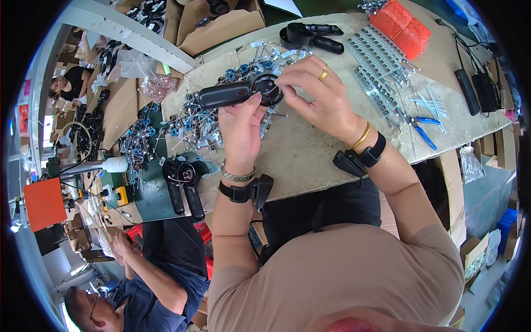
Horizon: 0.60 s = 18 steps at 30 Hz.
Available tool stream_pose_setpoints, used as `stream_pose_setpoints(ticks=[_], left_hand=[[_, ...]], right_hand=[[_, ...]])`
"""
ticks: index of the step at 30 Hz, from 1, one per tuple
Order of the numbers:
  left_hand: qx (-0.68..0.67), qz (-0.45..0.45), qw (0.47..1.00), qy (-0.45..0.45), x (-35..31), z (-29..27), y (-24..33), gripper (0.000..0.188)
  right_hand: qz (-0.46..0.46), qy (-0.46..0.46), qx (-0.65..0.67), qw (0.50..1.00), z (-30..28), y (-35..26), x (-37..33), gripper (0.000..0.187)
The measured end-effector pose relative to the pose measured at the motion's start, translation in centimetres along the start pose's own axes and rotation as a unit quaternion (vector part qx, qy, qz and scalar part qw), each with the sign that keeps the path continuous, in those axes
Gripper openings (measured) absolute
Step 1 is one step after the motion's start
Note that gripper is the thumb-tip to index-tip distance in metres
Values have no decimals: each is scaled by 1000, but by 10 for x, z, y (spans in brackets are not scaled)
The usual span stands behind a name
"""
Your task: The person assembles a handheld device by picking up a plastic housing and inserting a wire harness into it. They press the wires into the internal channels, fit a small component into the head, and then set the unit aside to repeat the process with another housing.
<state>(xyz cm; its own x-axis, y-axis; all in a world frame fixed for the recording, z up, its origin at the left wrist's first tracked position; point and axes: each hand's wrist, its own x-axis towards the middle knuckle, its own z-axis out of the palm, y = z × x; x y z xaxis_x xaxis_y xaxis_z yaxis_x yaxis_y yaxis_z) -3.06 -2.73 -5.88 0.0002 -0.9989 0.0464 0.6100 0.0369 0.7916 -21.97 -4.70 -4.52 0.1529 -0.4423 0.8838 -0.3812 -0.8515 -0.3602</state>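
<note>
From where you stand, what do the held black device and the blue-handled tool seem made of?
Black device: probably satin plastic, judging by its smooth, softly shining handle. Blue-handled tool: dull greyish head, likely metal; smooth, blue grips, perhaps plastic or rubber.

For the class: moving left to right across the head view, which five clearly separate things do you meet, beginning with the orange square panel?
Orange square panel → white cylinder → held black ring-headed device → blue-handled pliers → slim black bar.
</note>
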Motion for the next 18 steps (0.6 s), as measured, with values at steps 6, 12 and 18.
stream_pose_setpoints(ticks=[6, 12, 18], left_hand=[[30, 21, 999, 17, 2, -6, -2, 31], [33, 25, 999, 19, 3, -6, -2, 33], [25, 22, 999, 15, 2, -9, -5, 34]], right_hand=[[10, -24, 28, 999, 0, -3, 0, 26], [41, -43, 68, 996, 2, -6, -2, 23], [46, -56, 67, 995, 4, -6, -6, 20]])
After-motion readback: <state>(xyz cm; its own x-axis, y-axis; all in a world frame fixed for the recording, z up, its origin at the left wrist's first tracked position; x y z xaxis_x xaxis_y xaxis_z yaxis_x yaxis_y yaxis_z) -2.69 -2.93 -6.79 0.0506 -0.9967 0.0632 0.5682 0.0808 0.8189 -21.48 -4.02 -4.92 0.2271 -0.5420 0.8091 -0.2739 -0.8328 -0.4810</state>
